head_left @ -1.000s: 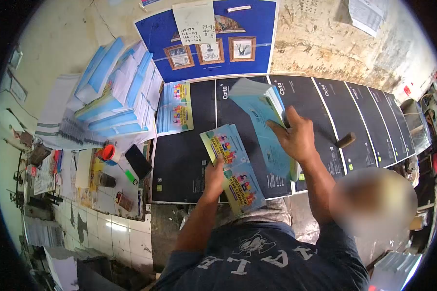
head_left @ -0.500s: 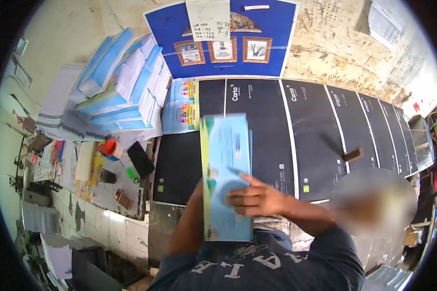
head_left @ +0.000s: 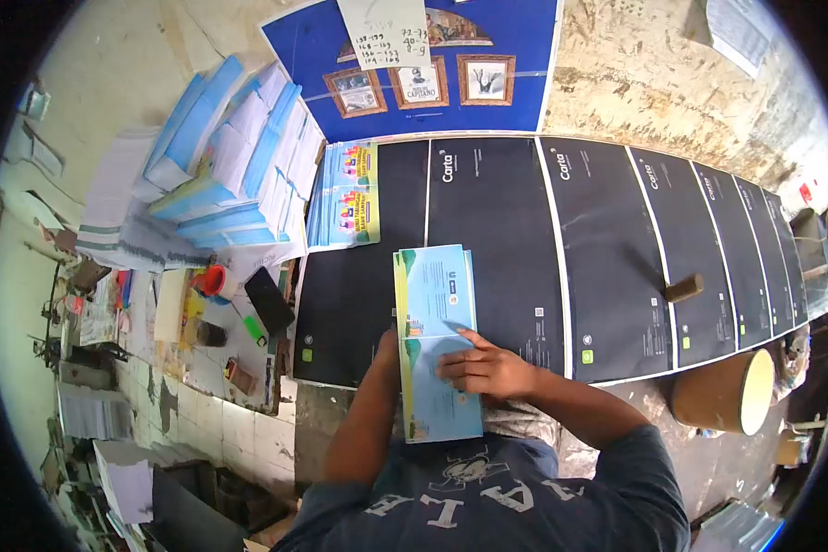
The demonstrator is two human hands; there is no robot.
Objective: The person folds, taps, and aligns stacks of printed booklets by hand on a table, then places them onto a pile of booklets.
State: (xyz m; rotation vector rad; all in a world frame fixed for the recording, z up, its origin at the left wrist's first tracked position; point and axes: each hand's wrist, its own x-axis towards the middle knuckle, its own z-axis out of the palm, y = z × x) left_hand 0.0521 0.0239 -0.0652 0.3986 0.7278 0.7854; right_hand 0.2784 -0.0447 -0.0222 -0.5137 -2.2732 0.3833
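Observation:
A light-blue and green printed sheet (head_left: 432, 290), two matching panels long, is held up in front of my chest. At least one more sheet edge shows behind it on the right. My right hand (head_left: 490, 370) lies on the lower panel with its index finger stretched out and the other fingers loosely bent. Behind the sheet's left edge goes my left forearm (head_left: 366, 419); the sheet covers that hand, so its fingers are hidden. Beyond the sheet, a pile of printed covers (head_left: 351, 216) with colourful pictures lies on the black-covered table (head_left: 497, 230).
Tall stacks of blue-and-white paper (head_left: 239, 156) stand at the back left. A side table carries a red cup (head_left: 214, 281), a black phone (head_left: 269, 300) and a green item (head_left: 254, 329). A brown block (head_left: 684, 288) sits on the table's right side. Below stands a round drum-like object (head_left: 722, 391).
The sheet has come down a little at its top and shifted slightly right, and its print is sharper. My right hand stays against the lower panel. The camera view has shifted slightly.

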